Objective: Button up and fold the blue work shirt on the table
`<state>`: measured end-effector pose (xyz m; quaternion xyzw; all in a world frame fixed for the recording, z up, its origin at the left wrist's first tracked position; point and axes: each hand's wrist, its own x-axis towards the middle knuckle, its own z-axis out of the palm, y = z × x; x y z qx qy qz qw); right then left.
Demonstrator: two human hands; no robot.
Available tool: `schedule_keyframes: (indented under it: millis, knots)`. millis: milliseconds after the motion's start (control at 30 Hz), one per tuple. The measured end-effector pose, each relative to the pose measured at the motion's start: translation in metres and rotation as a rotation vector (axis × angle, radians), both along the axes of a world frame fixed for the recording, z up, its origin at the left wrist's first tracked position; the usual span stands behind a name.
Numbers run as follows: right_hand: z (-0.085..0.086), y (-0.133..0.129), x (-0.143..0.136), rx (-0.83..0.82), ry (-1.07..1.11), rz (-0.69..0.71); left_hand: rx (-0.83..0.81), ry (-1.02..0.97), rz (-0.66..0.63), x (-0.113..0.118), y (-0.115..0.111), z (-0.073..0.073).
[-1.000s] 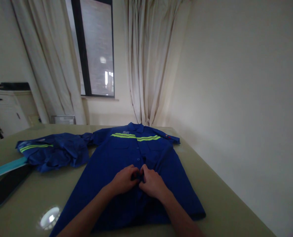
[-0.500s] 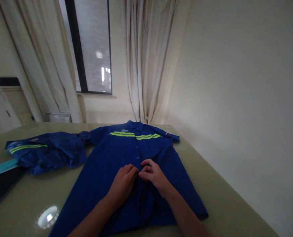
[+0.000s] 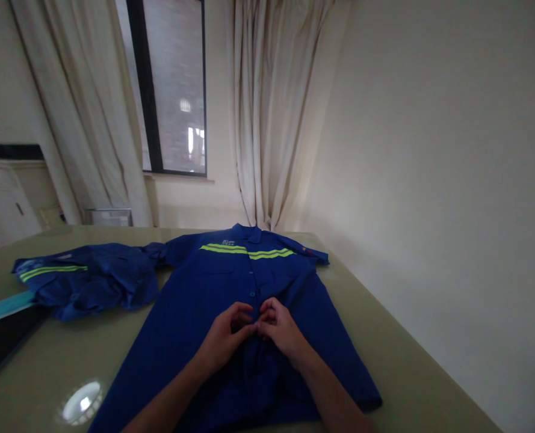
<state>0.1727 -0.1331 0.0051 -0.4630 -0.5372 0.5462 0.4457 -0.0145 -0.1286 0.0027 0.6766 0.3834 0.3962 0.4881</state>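
Meeting over the button placket [image 3: 251, 282] of the blue shirt [image 3: 181, 337], the left hand [image 3: 222, 337] and right hand [image 3: 283, 332] have their thumb tips close together, though whether either one pinches cloth I cannot tell. The shirt lies spread on the table [image 3: 411, 373], its collar [image 3: 246, 233] at twelve o'clock from the hands, while a crumpled blue garment [image 3: 107, 276] lies towards ten o'clock.

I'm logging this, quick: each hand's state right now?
Left hand: curled over the blue shirt; grip can't be told.
Right hand: likewise, grip can't be told.
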Motion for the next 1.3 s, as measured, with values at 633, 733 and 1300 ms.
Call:
schedule_keyframes:
  millis: [633, 733, 1300]
  knots:
    - [0.031, -0.019, -0.002, 0.41, -0.653, -0.155, 0.06, 0.279, 0.105, 0.009, -0.007, 0.007]
    - [0.032, -0.021, -0.002, 0.449, -0.779, -0.17, -0.024, 0.145, 0.074, 0.006, -0.002, 0.005]
    - [0.033, -0.027, -0.006, 0.533, -0.752, -0.181, -0.174, -0.19, 0.019, 0.001, 0.004, 0.0]
